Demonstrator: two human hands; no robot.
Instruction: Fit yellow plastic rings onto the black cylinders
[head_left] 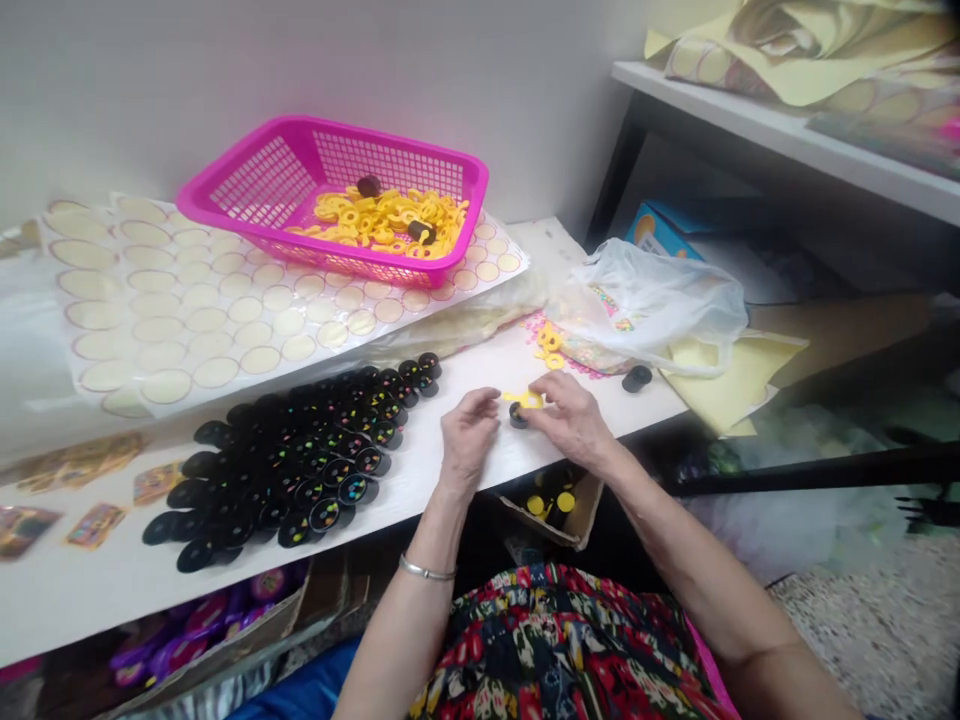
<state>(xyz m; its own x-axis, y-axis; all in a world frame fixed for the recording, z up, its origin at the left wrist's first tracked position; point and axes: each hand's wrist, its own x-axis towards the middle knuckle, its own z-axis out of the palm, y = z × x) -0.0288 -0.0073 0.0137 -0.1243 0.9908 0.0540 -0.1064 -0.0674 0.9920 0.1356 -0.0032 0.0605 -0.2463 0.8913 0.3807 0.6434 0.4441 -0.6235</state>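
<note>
My right hand [571, 415] is closed, thumb and fingers around a small yellow plastic piece [531, 399]. Just below it is a small black cup [517, 416], close against the right thumb. On the other side my left hand [472, 432] has its fingers curled into a pinch, near the thin end of the yellow piece; what lies between its fingertips, if anything, is too small to make out. Left of my hands, many black cups [300, 450] stand in close rows with small coloured bits inside. A few yellow ring-shaped pieces [551, 343] lie beyond my hands.
A pink basket [337, 262] of yellow pieces sits on sticker sheets [240, 335] at the back. A white plastic bag [667, 300] and a lone black cup [637, 378] are at the right. Below the table edge is a cardboard box [581, 525]. A shelf [750, 120] rises at right.
</note>
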